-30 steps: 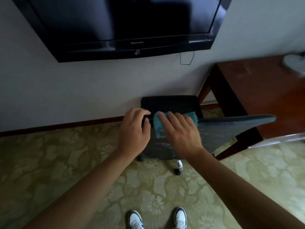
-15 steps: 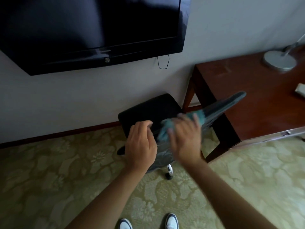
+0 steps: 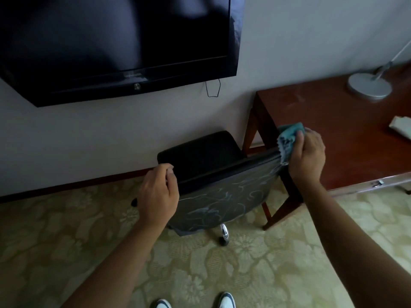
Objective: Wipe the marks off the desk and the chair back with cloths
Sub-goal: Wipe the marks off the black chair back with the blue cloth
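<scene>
A black office chair stands below me, its dark chair back (image 3: 224,196) covered in pale chalk-like scribbles. My left hand (image 3: 159,196) grips the back's top edge at the left end. My right hand (image 3: 308,156) holds a bunched teal cloth (image 3: 289,136) against the top right corner of the chair back. The chair seat (image 3: 200,152) shows beyond the back, towards the wall. To the right stands the reddish-brown wooden desk (image 3: 333,130), with faint pale smears near its far left part.
A black TV (image 3: 115,45) hangs on the wall above the chair, a cable loop under it. On the desk stand a grey lamp base (image 3: 369,86) and a pale flat object (image 3: 402,127) at the right edge. Patterned carpet (image 3: 200,274) covers the floor; my shoes show at the bottom.
My right hand has swept the teal cloth along the chair back's top edge, from beside the left hand out to the right corner. The left hand kept its grip while the view shifted.
</scene>
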Tool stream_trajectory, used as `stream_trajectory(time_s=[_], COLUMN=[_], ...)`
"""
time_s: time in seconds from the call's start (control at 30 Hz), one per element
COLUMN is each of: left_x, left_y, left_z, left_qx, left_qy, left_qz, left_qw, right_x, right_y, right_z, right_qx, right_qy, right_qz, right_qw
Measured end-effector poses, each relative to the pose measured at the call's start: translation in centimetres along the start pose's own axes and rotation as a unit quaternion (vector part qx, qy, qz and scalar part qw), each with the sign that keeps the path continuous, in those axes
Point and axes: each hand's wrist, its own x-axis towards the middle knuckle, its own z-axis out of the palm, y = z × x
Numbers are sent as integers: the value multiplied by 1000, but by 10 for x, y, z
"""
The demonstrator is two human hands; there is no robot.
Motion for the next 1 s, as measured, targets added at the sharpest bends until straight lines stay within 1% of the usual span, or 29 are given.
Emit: stream_trajectory(time_s=[0.07,0.13,0.17,0.27,0.37,0.4,0.53,0.63,0.7,0.8,0.9,0.97,1.0], left_x=[1,3,4,7,7,8,16,14,15,17,14,12,9], left_y=[-1,-5,-6,-14,-21,-24,-36,-44,-44,-45,-48,-50,-55], left_z=[-4,-7,-9,-8,-6,-6,-6,-8,-9,-7,-6,-3,-3], left_qx=[5,6,4,14,31,33,38,43,29,8,-26,-66,-85], left_qy=[-10,-24,-30,-21,-4,0,7,10,11,20,50,74,98], left_qz=[-4,2,2,-8,-9,-8,11,15,10,23,39,52,71], left_qw=[1000,1000,1000,1000,999,999,999,999,999,1000,998,994,989], right_x=[9,19,23,22,2,-8,-58,-95,-118,-144,-162,-167,-170], right_y=[0,0,1,5,-4,-7,-21,-42,-63,-87,-98,-97,-98], right_z=[0,1,1,4,10,13,34,58,73,88,101,110,118], right_qx=[86,164,184,206,256,266,244,256,257,228,213,215,213], right_qy=[33,58,57,40,82,92,76,84,78,56,70,72,87], right_qz=[121,236,276,353,391,382,305,261,207,137,72,51,38], right_qw=[988,956,942,912,880,880,917,927,941,962,972,973,972])
